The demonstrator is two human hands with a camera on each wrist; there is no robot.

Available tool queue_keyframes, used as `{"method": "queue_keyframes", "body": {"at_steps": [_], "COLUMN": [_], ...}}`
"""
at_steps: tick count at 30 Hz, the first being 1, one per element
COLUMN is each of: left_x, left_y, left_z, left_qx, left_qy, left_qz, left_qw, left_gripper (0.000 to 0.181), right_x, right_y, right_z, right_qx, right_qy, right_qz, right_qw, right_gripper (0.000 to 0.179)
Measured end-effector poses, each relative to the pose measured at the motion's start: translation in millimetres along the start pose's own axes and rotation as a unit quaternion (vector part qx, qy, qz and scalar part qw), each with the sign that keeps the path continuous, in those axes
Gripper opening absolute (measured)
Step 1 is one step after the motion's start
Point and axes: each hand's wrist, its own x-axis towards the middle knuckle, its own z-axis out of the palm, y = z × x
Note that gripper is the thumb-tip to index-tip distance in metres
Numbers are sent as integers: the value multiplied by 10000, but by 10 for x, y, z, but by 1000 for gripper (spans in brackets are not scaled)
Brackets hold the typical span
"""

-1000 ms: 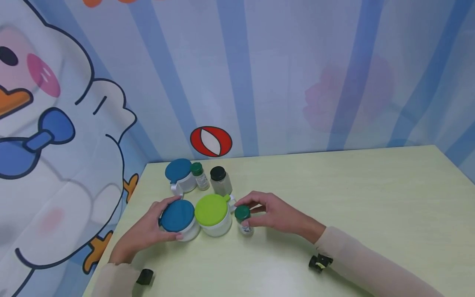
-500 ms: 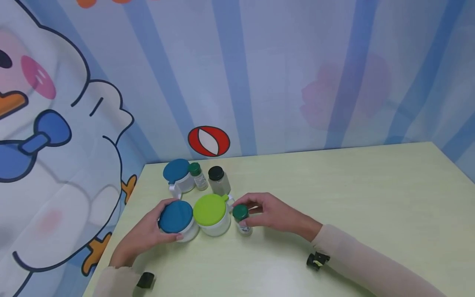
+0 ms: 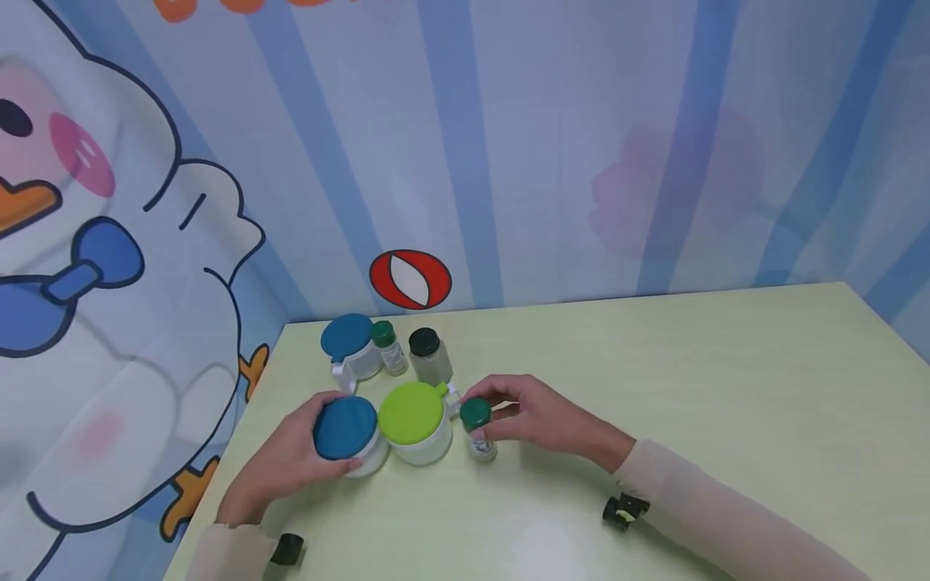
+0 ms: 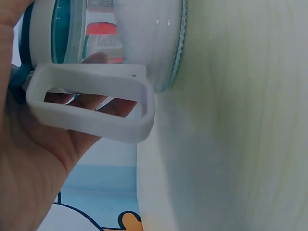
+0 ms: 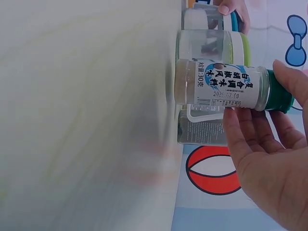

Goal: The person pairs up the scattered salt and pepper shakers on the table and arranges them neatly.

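Note:
My left hand [image 3: 286,464] grips a glass seasoning jar with a blue lid [image 3: 345,428], thumb in front and fingers behind it. In the left wrist view its white loop handle [image 4: 89,120] faces the palm. Beside it on the right stands a similar jar with a lime-green lid [image 3: 412,413]. My right hand [image 3: 541,415] holds a small spice bottle with a green cap [image 3: 476,412] between thumb and fingers, upright at the right of the lime-lidded jar. Its white printed label [image 5: 231,86] shows in the right wrist view.
Behind stand another blue-lidded jar [image 3: 347,337], a second green-capped spice bottle [image 3: 392,355] and a black-capped clear bottle [image 3: 430,359]. The pale table [image 3: 690,371] meets a patterned wall covering [image 3: 538,161] at the back and left.

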Motion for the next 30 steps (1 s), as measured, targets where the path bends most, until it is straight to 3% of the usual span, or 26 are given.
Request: {"method": "queue_keyframes", "body": {"at_steps": [13, 19, 30], "left_x": [-39, -60, -77], "left_y": [-14, 61, 319], "left_z": [-149, -263, -504], "left_qx": [195, 388, 464], "left_qy": [324, 337, 493], "left_qz": [241, 265, 683], "left_qw": [9990, 9983, 9954], "left_gripper": [94, 94, 91], "right_x": [-76, -125, -207], "right_y": [-27, -65, -184], "right_z": [-53, -68, -180], "right_qx": [20, -88, -193], "right_qy": [47, 130, 303], "right_qz": [-87, -28, -153], "right_qw": [9999, 9999, 9992], "right_gripper": [35, 35, 34]}}
